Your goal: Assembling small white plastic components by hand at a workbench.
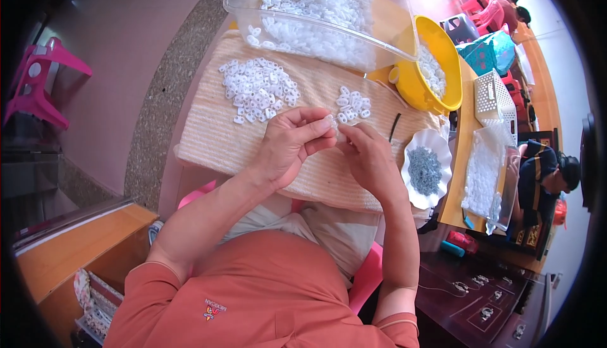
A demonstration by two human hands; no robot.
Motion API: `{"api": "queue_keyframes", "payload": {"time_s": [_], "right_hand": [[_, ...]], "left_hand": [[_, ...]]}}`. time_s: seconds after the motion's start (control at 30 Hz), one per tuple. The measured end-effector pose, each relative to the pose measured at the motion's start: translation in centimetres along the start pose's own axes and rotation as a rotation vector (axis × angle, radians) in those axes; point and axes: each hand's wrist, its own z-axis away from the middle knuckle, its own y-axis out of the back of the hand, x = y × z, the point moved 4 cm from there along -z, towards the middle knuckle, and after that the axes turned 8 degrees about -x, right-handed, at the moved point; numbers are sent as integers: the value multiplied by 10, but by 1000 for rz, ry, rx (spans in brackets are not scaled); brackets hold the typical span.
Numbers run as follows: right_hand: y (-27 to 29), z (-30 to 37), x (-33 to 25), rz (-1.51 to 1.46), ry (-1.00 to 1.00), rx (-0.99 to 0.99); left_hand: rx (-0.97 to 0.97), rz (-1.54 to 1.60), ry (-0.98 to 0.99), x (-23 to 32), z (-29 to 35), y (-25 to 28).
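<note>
Over the striped peach towel (208,133), my left hand (292,146) pinches a small whitish plastic piece (332,120) between thumb and fingertips. My right hand (368,158) meets it from the other side, fingers closed at the same spot; whatever it grips is too small to make out. Beyond my left hand spreads a big pile of small white plastic pieces with holes (259,85). A smaller cluster of like pieces (353,103) lies just past my fingertips. To the right, a white scalloped dish (409,180) holds small grey-blue parts (424,170). A thin black stick (395,127) rests between dish and cluster.
At the back stands a clear plastic bin (243,16) of white pieces. A yellow basin (454,89) with more pieces is beside it. Further right are a white perforated basket (487,98) and a clear tray (499,202). Another person (544,171) sits at the far right.
</note>
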Motion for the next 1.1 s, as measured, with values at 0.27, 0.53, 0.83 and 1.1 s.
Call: {"api": "queue_keyframes", "payload": {"time_s": [0.27,0.53,0.83,1.1], "right_hand": [[-11,26,36,-712,-236,136],[-19,32,43,-911,-260,155],[-24,34,45,-1007,-249,108],[-27,34,49,-1018,-245,86]], "left_hand": [[18,-85,51,-9,2,-4],[-2,-183,155,-22,4,-6],[29,-199,188,-23,2,-5],[21,-218,199,-24,2,-5]]}}
